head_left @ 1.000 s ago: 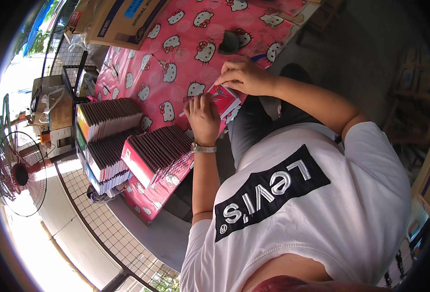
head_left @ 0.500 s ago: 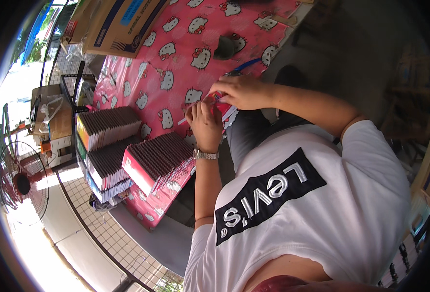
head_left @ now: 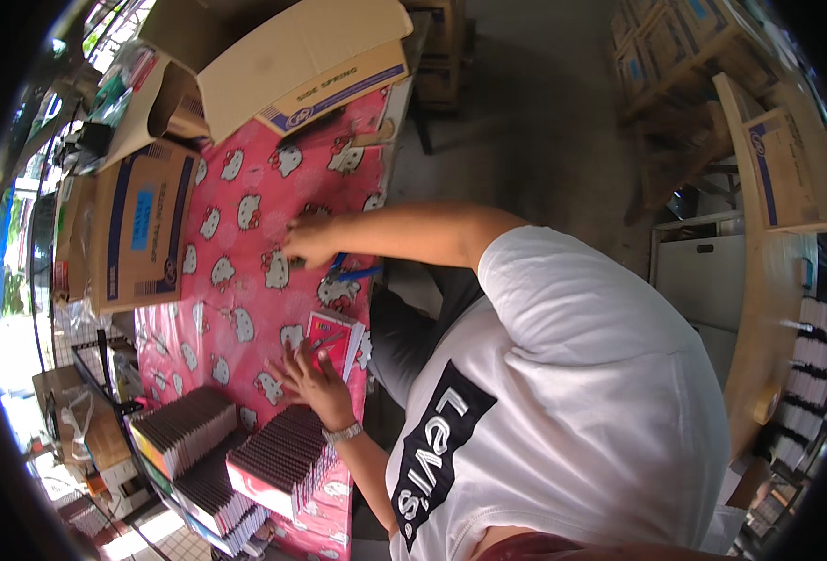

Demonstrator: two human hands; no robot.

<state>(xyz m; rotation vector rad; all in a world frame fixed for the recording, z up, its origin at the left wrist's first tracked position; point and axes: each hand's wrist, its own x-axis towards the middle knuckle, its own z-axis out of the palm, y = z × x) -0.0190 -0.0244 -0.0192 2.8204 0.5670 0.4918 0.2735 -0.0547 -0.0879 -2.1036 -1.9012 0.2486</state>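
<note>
My left hand, with a metal watch at the wrist, is open with fingers spread at the edge of a small red-covered notebook. A thin dark strip, too small to name, lies across its cover. Farther up the pink table, my right hand reaches down with bent fingers over the spot of a small dark cup, largely hidden by it. Whether those fingers hold anything is hidden. Just right of this hand lies a blue-handled tool. Stacks of spiral notebooks stand close to my left hand.
Another notebook stack stands at the left. Cardboard boxes line the table's far left, and an open carton stands at its far end. The pink patterned table cover ends beside my legs. More cartons are piled at the far right.
My view has swung to the right. My right hand has left the red notebook and reached farther up the table toward the cup. My left hand has spread its fingers beside the notebook.
</note>
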